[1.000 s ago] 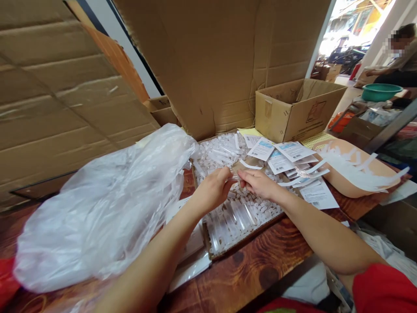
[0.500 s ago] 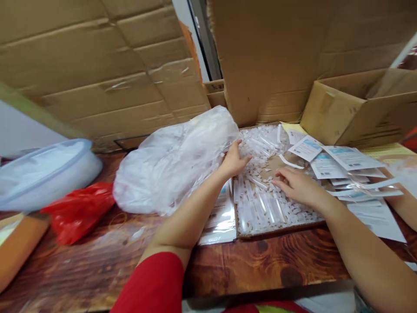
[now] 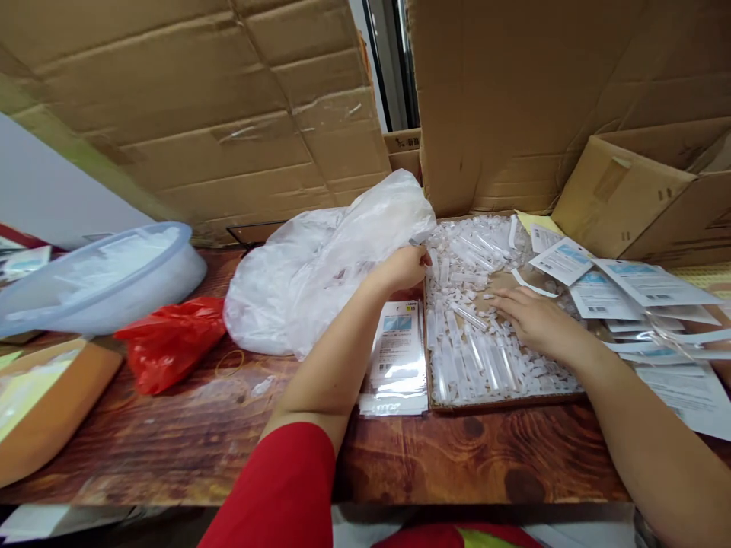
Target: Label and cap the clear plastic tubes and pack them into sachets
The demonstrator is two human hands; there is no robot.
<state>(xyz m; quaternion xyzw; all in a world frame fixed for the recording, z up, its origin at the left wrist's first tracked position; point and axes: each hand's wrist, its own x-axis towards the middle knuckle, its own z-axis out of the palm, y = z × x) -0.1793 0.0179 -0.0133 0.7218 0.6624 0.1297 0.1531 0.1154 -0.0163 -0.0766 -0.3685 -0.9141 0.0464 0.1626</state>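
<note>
My left hand [image 3: 404, 268] is at the left edge of a shallow cardboard tray [image 3: 502, 401], beside a crumpled clear plastic bag [image 3: 336, 262]. Its fingers are curled in, and whatever they may hold is hidden. Inside the tray lie clear plastic tubes [image 3: 474, 358] and many small white pieces [image 3: 531, 365]. My right hand [image 3: 534, 320] rests low over the right half of the tray, fingers stretched out and touching the small pieces. Printed cards in clear sleeves [image 3: 395, 358] are stacked left of the tray, partly under my left forearm.
Loose printed packets [image 3: 651, 281] spread to the right of the tray, before an open cardboard box [image 3: 628, 190]. On the left are a red plastic bag [image 3: 174, 339], a pale blue basin [image 3: 177, 255] and an orange container [image 3: 68, 411]. Tall cardboard sheets [image 3: 217, 99] stand behind.
The left hand's fingers have gone from spread over the tray to curled at its edge by the bag. My right hand's fingers have straightened out flatter. The view has shifted left.
</note>
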